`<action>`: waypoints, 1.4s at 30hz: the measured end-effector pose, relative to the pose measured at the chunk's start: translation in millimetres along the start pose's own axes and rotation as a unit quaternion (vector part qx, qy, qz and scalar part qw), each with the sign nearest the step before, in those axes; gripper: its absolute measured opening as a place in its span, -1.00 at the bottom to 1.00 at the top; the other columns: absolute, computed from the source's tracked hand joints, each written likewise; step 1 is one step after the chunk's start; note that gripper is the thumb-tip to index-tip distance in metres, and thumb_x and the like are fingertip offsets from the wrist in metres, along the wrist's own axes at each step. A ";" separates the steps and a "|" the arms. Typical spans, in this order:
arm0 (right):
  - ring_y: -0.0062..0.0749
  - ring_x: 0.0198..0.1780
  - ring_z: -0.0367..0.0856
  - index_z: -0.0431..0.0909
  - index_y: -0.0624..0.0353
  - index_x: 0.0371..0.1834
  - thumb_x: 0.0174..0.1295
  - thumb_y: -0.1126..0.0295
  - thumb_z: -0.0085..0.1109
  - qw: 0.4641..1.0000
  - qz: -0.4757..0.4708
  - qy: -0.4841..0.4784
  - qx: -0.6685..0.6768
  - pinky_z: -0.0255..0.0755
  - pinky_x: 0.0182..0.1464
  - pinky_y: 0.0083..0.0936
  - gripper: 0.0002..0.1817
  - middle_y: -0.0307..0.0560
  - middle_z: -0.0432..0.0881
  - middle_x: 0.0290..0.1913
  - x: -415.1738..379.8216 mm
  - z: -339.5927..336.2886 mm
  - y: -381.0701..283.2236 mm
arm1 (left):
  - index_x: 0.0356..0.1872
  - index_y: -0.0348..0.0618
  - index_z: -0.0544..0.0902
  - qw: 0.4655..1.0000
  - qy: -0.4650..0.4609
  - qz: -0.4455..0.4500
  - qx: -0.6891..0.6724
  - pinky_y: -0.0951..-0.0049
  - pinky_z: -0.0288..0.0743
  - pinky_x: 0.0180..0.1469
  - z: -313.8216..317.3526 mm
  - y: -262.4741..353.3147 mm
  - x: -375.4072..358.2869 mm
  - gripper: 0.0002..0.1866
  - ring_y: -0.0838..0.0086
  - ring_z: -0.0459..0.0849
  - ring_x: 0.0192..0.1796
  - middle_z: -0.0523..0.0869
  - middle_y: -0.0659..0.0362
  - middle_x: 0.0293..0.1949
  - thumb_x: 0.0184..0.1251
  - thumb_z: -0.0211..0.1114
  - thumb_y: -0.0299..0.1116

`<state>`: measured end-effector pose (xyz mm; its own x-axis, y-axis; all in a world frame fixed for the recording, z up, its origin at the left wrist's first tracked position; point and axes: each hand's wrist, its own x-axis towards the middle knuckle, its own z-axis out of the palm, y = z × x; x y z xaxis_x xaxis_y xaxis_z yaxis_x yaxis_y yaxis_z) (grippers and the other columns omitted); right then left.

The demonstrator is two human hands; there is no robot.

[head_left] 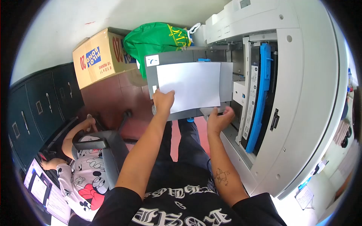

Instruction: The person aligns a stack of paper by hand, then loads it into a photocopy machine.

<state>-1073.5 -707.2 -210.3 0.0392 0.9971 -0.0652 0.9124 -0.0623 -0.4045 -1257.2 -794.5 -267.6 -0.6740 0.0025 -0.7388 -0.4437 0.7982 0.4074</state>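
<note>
Because the left hand [163, 102] pinches the white paper [188, 84] at its near left edge, thumb on top and fingers mostly hidden, most of the hold seems to be on that side. The right hand [220, 120] is partly open at the near right corner, thumb by the edge and fingers loosely curled; whether it grips is unclear. The paper lies at a slight slant over the grey tray [169, 57], which juts left from the open machine [290, 94], and a paler sheet [227, 83] shows beyond its right edge. That slant could leave the edges out of line, and the far edge might catch on the small blue tab [204, 60]. With weak support on the right, the near right corner could sag or crease against the tray's rim. The left forearm reaches out long and nearly straight from the near left; the right elbow is more bent, its wrist turned inward, the forearm close to the machine's open side, where it might brush the frame. Farther out, a green bag [151, 37] and a cardboard box [90, 71] stand beyond the tray, and another person [85, 177] sits at the near left, well apart.
</note>
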 end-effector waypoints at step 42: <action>-0.27 0.10 0.48 0.45 0.19 0.12 0.20 0.28 0.17 0.751 0.487 -0.286 0.342 0.35 0.11 -0.23 -0.57 -0.04 0.51 0.09 -56.4 18.9 22.9 | 0.03 -0.32 0.60 0.937 -0.038 0.299 0.177 0.12 0.55 0.07 1.7 57.0 12.2 -0.48 -0.10 0.68 -0.06 0.70 -0.28 -0.16 -0.02 0.24 -0.30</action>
<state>-1062.5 -765.7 -233.1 0.1937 0.2939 -0.9360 0.1335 -0.9531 -0.2717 -1289.7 -747.9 -254.3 -0.6894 0.5456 -0.4766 0.2334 0.7901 0.5669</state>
